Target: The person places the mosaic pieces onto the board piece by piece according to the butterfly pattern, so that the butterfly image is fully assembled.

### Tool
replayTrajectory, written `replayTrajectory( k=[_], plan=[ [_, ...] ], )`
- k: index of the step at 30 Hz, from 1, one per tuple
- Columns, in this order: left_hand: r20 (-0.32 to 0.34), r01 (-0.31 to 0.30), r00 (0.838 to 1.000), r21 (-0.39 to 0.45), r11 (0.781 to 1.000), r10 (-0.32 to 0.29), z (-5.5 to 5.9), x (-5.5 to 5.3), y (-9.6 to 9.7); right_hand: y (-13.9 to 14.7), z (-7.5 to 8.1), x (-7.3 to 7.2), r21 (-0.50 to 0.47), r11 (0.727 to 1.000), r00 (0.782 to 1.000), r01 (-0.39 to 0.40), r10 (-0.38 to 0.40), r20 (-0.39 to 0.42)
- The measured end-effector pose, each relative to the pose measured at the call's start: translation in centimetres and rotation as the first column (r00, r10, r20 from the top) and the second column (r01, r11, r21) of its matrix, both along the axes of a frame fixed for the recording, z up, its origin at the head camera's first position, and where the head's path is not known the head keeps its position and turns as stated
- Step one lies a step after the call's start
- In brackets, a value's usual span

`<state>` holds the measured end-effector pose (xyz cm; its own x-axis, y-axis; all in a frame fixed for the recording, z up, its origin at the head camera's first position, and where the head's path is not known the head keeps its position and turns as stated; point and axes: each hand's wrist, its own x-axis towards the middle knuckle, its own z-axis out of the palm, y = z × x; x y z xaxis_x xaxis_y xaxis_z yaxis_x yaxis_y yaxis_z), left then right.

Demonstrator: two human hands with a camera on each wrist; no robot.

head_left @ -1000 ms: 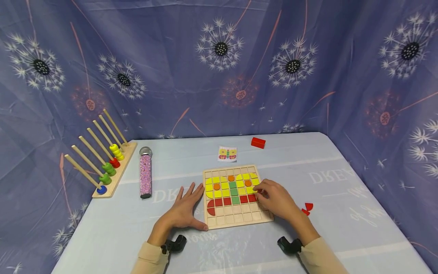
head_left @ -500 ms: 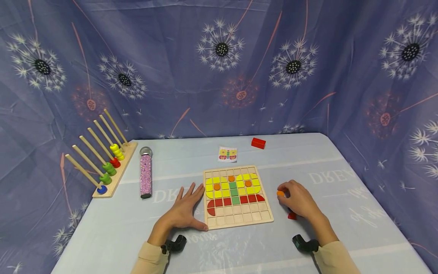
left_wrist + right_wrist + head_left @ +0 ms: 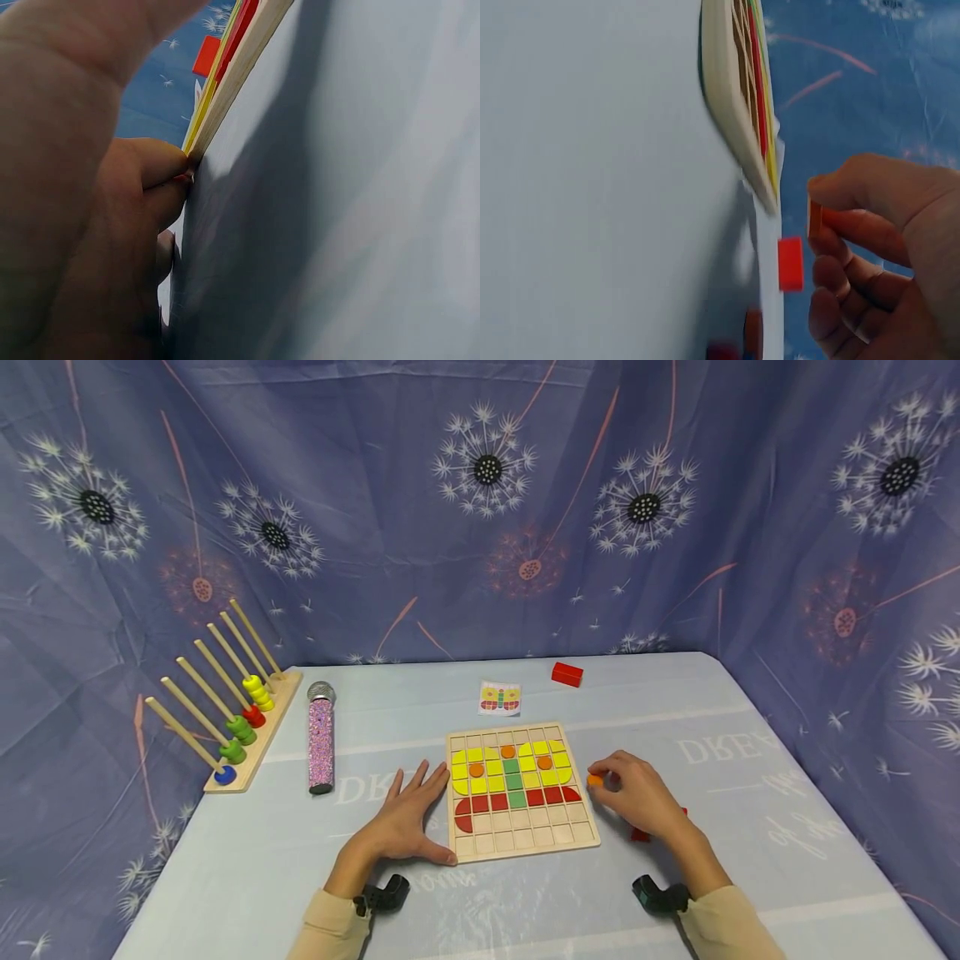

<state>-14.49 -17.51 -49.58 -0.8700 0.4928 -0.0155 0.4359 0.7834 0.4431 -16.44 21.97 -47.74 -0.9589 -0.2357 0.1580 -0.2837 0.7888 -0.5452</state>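
A wooden grid board lies in the middle of the table, with yellow, green, red and orange flat pieces set in many of its cells. My left hand is spread at the board's left side, fingertips and thumb touching its edge. Just off the right edge, my right hand pinches a small orange piece between thumb and fingers. Under that hand, loose red pieces lie on the table, partly hidden. A small picture card with a butterfly pattern in similar colours lies behind the board.
At the left stands a wooden rack with upright pegs and coloured beads. A pink glittery microphone lies beside it. A red block sits near the table's back edge. A patterned curtain hangs behind.
My right hand left the board's right edge, where a red quarter piece now shows, moved right, and came back leftward pinching an orange piece. The left hand stayed still.
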Motion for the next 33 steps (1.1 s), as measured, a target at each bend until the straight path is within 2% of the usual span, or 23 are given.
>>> replayTrajectory(
  k=[5,11,14,18,25,29,33],
  plan=[
    [-0.004,0.001,1.000,0.005,1.000,-0.001,-0.1,0.0,0.0,-2.5,0.8,0.3,-0.022,0.998,0.998,-0.064,0.064,0.018],
    [0.005,0.000,1.000,0.005,1.000,0.000,-0.1,0.1,0.1,-5.8,0.7,0.5,-0.001,0.985,0.985,-0.173,0.173,-0.026],
    [0.008,-0.005,1.000,0.008,1.000,0.005,-0.1,0.1,0.1,-7.6,0.4,0.6,0.029,0.972,0.971,-0.232,0.233,-0.045],
    [0.013,-0.010,1.000,0.001,1.000,0.010,0.0,0.0,0.1,-9.7,0.3,0.9,0.070,0.951,0.953,-0.300,0.302,-0.024],
    [0.012,-0.007,1.000,-0.003,1.000,0.007,0.0,0.0,0.1,-12.8,0.6,1.4,0.113,0.901,0.905,-0.419,0.424,-0.019],
    [0.009,-0.009,1.000,-0.011,1.000,0.009,0.1,0.0,0.0,-14.0,0.5,1.5,0.125,0.879,0.884,-0.461,0.467,-0.028],
    [0.012,-0.005,1.000,-0.012,1.000,0.005,0.2,0.0,0.0,-14.7,0.2,1.6,0.141,0.868,0.876,-0.475,0.481,-0.009]
  ],
)
